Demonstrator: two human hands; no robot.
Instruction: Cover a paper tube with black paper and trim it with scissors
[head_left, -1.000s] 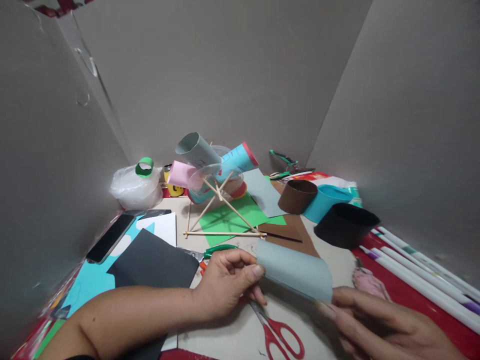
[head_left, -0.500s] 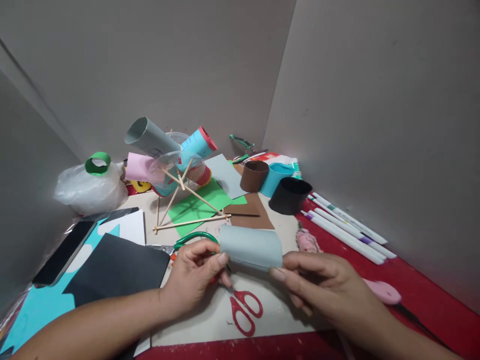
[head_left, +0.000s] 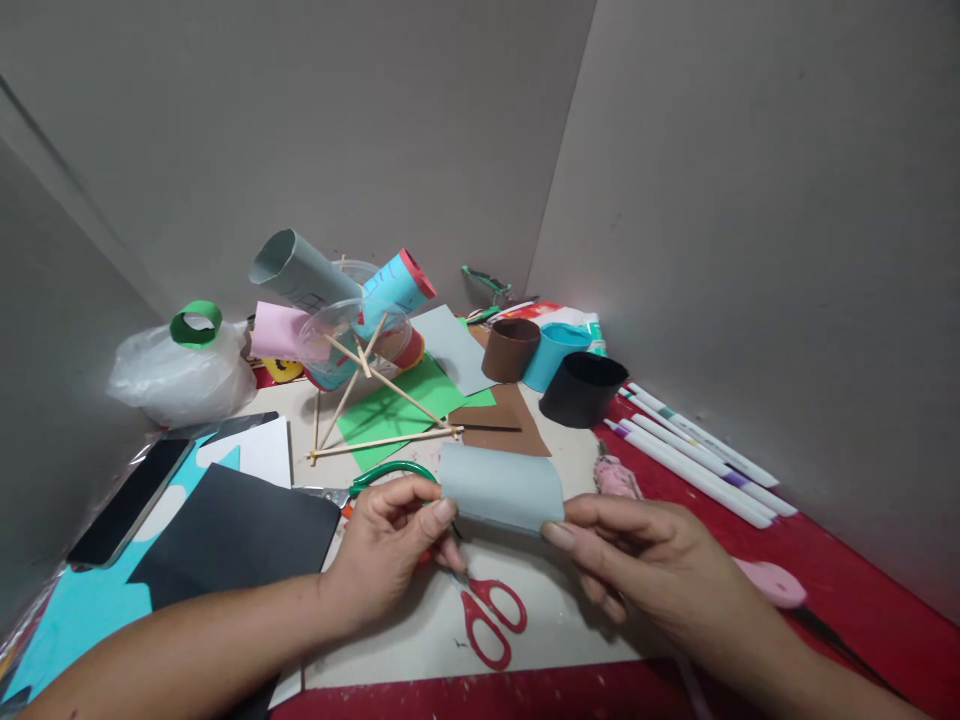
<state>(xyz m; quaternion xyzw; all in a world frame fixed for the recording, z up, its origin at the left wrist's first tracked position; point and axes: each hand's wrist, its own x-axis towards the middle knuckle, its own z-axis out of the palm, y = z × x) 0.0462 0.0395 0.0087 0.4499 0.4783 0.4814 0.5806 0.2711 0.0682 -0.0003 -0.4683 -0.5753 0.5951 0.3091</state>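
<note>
A curved grey-blue foam sheet (head_left: 501, 488) is held up between my two hands, above the pale board. My left hand (head_left: 401, 535) pinches its left end between thumb and fingers. At the other end, my right hand (head_left: 630, 560) grips the lower right corner, thumb in front. Below the piece lie red-handled scissors (head_left: 491, 620), their blades partly hidden behind my left hand. Green-handled scissors (head_left: 390, 472) rest just behind that hand. Rolled tubes in brown (head_left: 510, 350), blue (head_left: 556, 355) and black (head_left: 583, 390) stand behind my right hand.
A stick frame (head_left: 375, 385) with coloured tubes and plastic cups stands behind. Dark foam sheets (head_left: 232, 530) and a phone (head_left: 131, 500) lie left, beside a plastic bag (head_left: 180, 375) with a green ring (head_left: 196, 324). Several markers (head_left: 697, 460) and a pink-handled tool (head_left: 772, 582) lie right.
The grey-blue sheet looks slightly flatter, and my right thumb has shifted a little up onto its corner. Otherwise the hands and objects stay nearly the same.
</note>
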